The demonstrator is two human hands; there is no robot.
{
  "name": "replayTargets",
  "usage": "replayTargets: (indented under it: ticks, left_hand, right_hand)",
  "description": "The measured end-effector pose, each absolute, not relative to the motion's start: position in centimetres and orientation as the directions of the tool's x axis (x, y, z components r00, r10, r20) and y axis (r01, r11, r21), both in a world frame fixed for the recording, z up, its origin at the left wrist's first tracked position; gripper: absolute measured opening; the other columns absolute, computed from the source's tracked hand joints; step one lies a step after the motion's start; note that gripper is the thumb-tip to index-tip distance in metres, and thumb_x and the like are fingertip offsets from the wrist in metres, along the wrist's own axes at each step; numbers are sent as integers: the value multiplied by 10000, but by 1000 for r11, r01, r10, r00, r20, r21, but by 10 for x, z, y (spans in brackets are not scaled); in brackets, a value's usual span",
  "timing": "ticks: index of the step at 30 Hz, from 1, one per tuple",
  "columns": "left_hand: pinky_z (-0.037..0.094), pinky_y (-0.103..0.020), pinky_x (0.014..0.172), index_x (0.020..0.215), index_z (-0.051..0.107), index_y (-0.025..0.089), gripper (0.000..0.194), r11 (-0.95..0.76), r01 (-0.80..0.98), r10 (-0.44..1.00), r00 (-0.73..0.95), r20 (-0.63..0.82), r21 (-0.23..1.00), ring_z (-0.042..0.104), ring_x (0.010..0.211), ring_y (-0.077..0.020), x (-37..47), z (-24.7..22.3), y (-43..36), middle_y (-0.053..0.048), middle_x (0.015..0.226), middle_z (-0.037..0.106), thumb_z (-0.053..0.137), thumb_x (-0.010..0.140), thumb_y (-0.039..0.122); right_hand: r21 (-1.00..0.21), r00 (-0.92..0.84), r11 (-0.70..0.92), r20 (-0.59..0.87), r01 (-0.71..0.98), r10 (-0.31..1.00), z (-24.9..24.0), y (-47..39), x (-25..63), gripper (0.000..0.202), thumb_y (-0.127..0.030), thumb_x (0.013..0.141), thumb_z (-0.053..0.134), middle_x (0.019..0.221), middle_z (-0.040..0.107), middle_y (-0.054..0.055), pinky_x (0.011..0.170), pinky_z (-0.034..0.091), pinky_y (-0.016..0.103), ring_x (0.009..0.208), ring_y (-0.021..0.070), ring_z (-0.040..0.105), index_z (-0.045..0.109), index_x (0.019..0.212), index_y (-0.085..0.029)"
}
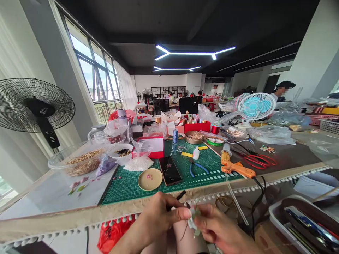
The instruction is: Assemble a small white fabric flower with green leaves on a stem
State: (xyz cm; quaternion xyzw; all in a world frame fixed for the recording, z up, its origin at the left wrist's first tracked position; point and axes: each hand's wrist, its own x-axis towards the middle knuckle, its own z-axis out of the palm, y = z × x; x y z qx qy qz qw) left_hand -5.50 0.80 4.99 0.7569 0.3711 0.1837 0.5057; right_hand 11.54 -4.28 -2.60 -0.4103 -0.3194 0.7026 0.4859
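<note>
A long bench (127, 210) with a cream cloth edge and white pom-pom trim spans the view, crowded with craft supplies. A large black standing fan (39, 107) is at its left end. A green gridded cutting mat (124, 190) covers the middle of the bench.

Two bare hands meet over the person's lap, just in front of the bench edge. The left hand (159, 215) comes in from the lower left, the right hand (221, 225) from the lower right. An orange glue gun (235, 167) lies at the mat's right side, its handle end toward the lower right. A black phone (170, 170) lies on the mat beside a round tan dish (150, 179) holding small pink pieces; blue-handled pliers (197, 165) lie to the phone's right.

A slim black rod (181, 195) emerges from the left hand, its long axis slanting up and right, its visible end pointing toward the bench. Smallest is a white and pale green piece (195, 218), pinched between the fingers of both hands. It stands roughly upright, its long axis near vertical; its exact shape is partly hidden. A thin brown strand (184, 231) slants down and left beside it.
</note>
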Motion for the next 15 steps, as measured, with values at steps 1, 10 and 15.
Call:
replayTargets:
  ticks: [1, 10, 15]
  left_hand:
    - [262, -262, 527, 732, 750, 127, 427, -189, 414, 752, 644, -140, 891, 412, 586, -126, -54, 49, 9, 8, 607, 531, 671, 695, 545]
    - [235, -246, 469, 739, 736, 113, 448, -9, 510, 715, 605, -350, 860, 377, 496, -98, -56, 31, 17, 43, 519, 511, 801, 520, 498]
    - [199, -241, 429, 709, 704, 112, 566, 103, 463, 705, 591, -393, 880, 348, 440, -77, -57, 27, 13, 49, 523, 510, 794, 432, 597]
  right_hand:
    - [-861, -202, -342, -284, -375, 937, -23, -43, 118, 436, -435, 427, 893, 489, 411, -86, 382, 73, 192, 413, -1, 198, 656, 629, -130]
    - [-890, -83, -437, -429, -131, 899, -11, -40, 127, 289, -186, 451, 801, 529, 501, -87, 411, 98, 215, 426, 24, 272, 619, 675, -160]
    - [-934, -125, -345, -333, -95, 935, -3, -40, 127, 244, -284, 479, 823, 535, 497, -66, 535, 297, 218, 525, 70, 376, 646, 594, -160]
